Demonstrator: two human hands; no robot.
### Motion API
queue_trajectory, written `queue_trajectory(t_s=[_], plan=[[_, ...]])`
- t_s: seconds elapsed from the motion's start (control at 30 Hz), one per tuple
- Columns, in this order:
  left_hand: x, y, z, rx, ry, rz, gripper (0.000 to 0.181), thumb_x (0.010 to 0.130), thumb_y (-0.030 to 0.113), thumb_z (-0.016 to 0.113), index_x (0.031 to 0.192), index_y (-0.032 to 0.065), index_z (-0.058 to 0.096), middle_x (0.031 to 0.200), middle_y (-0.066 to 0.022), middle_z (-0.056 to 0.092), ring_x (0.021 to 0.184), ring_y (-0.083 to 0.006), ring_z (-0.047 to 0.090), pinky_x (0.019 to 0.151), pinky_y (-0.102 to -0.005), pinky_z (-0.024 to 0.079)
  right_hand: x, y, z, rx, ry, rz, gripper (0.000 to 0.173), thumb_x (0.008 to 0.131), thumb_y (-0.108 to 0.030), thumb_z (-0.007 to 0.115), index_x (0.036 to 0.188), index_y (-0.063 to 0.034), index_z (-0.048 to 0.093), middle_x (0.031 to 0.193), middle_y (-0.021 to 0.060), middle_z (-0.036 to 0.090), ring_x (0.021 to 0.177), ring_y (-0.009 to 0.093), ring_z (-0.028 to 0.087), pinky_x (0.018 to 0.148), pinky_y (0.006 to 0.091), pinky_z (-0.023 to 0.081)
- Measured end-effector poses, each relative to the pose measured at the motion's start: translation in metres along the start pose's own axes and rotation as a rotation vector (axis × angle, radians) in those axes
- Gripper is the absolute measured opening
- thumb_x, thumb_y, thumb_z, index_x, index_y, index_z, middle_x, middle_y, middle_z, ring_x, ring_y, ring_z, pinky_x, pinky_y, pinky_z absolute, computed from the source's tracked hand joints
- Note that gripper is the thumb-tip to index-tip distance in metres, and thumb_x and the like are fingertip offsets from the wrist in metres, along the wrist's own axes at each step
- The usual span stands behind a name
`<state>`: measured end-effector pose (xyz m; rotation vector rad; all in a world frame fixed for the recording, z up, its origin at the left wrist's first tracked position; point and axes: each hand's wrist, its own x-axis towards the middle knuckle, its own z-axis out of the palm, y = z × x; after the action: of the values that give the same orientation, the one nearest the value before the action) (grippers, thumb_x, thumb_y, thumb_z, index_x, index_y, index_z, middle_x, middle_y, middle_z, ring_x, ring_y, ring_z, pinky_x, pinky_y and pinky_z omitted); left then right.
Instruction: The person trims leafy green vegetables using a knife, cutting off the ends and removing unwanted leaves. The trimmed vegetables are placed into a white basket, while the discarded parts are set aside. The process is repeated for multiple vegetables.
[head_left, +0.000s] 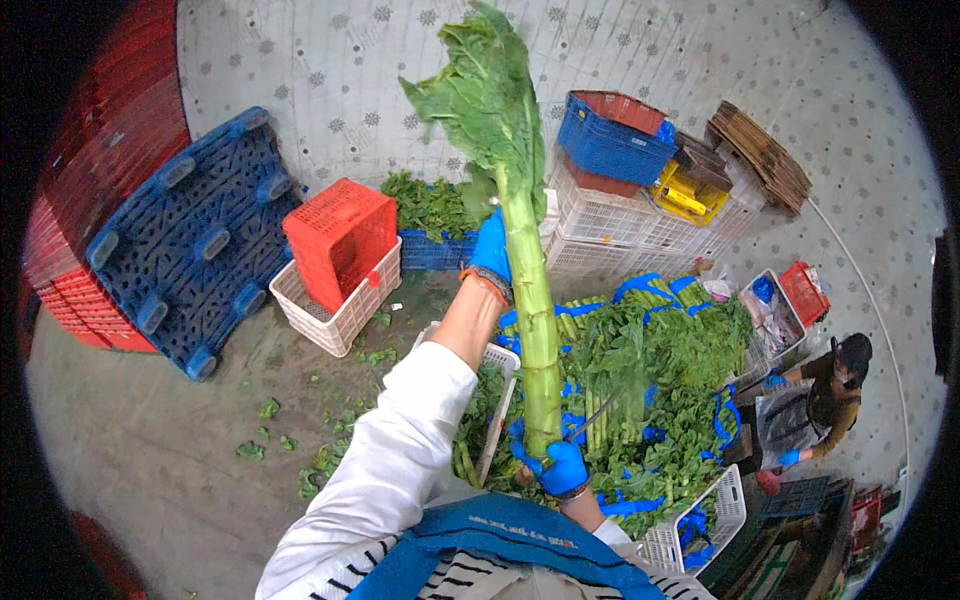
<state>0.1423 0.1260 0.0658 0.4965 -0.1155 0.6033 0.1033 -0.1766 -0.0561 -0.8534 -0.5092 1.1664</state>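
A long celtuce stalk stands nearly upright in the picture, its large leaves at the far end and its pale green stem towards me. My left hand, in a blue glove with an orange cuff, grips the stem just below the leaves. At the stem's near end is my right hand, also blue-gloved, with fingers against the cut base. A thin dark blade, apparently a knife, juts from this hand; its handle is hidden. Beneath lies a heap of leafy stalks, some bundled with blue tape.
White crates flank the heap. At left, a red crate rests in a white crate beside a blue plastic pallet. Stacked crates stand beyond. A gloved person is at right. Leaf scraps litter the floor.
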Motion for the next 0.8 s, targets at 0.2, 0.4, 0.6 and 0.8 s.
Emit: queue_trajectory(t_s=[0.2, 0.4, 0.6, 0.8], plan=[[-0.029, 0.006, 0.052, -0.175, 0.178, 0.087, 0.044, 0.087, 0.055, 0.043, 0.092, 0.0136, 0.057, 0.067, -0.0044, 0.058, 0.053, -0.0184, 0.056, 0.047, -0.031, 0.048, 0.007, 0.015, -0.013, 0.663, -0.335, 0.069, 0.071, 0.077, -0.044, 0.054, 0.134, -0.0068, 0.034, 0.121, 0.0176, 0.051, 0.077, 0.025, 0.061, 0.057, 0.0321, 0.05], [-0.022, 0.019, 0.02, 0.225, 0.381, 0.168, 0.046, 0.085, 0.058, 0.046, 0.089, 0.0133, 0.059, 0.076, -0.0038, 0.06, 0.063, -0.0167, 0.056, 0.056, -0.0335, 0.049, 0.006, -0.004, 0.016, 0.159, 0.096, 0.018, 0.064, 0.081, -0.029, 0.056, 0.137, -0.0086, 0.031, 0.128, 0.0137, 0.048, 0.091, 0.022, 0.058, 0.056, 0.0298, 0.048], [-0.009, 0.013, -0.024, 0.162, 0.134, 0.175, 0.031, 0.09, 0.039, 0.048, 0.093, 0.0106, 0.059, 0.074, -0.0048, 0.059, 0.063, -0.0161, 0.056, 0.056, -0.0311, 0.047, 0.005, 0.004, -0.015, 0.295, -0.009, 0.122, 0.058, 0.08, -0.027, 0.055, 0.129, -0.0015, 0.037, 0.102, 0.0132, 0.056, 0.067, 0.017, 0.054, 0.048, 0.0256, 0.043], [-0.008, -0.018, -0.068, -0.113, -0.229, -0.247, 0.025, 0.093, 0.02, 0.043, 0.112, 0.0101, 0.056, 0.087, -0.0078, 0.061, 0.067, -0.0176, 0.057, 0.064, -0.0305, 0.049, 0.012, 0.017, -0.015, 0.666, -0.264, 0.274, 0.076, 0.073, -0.058, 0.056, 0.115, 0.0042, 0.043, 0.049, 0.0015, 0.041, 0.037, 0.015, 0.037, 0.034, 0.0269, 0.033]])
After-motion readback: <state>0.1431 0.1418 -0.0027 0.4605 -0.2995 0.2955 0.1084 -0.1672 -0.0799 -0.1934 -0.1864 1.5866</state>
